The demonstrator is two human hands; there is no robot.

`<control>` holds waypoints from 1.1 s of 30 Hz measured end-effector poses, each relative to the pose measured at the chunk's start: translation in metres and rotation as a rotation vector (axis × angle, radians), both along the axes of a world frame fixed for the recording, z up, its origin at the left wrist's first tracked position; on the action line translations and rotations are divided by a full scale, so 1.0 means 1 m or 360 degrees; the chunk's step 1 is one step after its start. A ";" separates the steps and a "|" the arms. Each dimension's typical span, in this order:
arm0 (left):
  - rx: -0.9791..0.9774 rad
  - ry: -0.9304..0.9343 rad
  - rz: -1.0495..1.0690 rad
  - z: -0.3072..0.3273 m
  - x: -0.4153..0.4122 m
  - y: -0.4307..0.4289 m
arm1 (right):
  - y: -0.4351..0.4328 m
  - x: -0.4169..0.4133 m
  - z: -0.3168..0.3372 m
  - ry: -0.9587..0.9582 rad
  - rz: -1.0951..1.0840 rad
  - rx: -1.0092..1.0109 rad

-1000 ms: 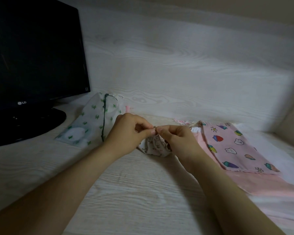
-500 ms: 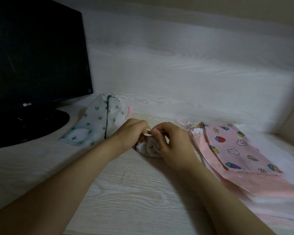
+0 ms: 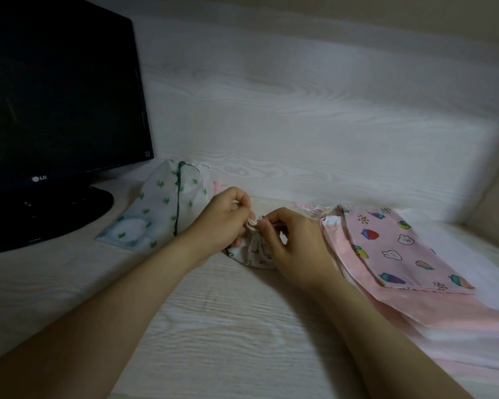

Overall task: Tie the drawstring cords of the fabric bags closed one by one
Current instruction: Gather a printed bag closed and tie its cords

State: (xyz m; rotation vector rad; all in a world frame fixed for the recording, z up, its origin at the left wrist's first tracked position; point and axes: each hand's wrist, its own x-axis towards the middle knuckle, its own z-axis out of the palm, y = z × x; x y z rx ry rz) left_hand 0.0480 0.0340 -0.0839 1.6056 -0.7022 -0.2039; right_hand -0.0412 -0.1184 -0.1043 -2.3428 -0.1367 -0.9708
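Since the frame a second ago, both hands have sunk lower and drawn in over the bag's gathered mouth. The left hand pinches the pale drawstring cord, a strand of which runs over its curled fingers. The right hand pinches the same cord from the other side, fingertips almost touching the left's. The small white printed bag lies on the pale wood-grain desk, just under and between the two hands and equally close to each. Its cinched mouth points up and away towards the back wall, into the pinches. Its body trails back towards the person, so its long axis runs near to far while the cord crosses it left to right. Tightening the knot looks to call for pulling the hands apart sideways — across that axis. A cactus-print bag lies to the left beside a black monitor, and a pink fruit-and-bunny bag tops a pink stack on the right.
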 end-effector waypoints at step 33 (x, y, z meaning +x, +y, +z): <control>0.0209 -0.0448 0.0285 -0.015 0.013 0.000 | -0.023 0.013 -0.010 0.0067 -0.0243 -0.0203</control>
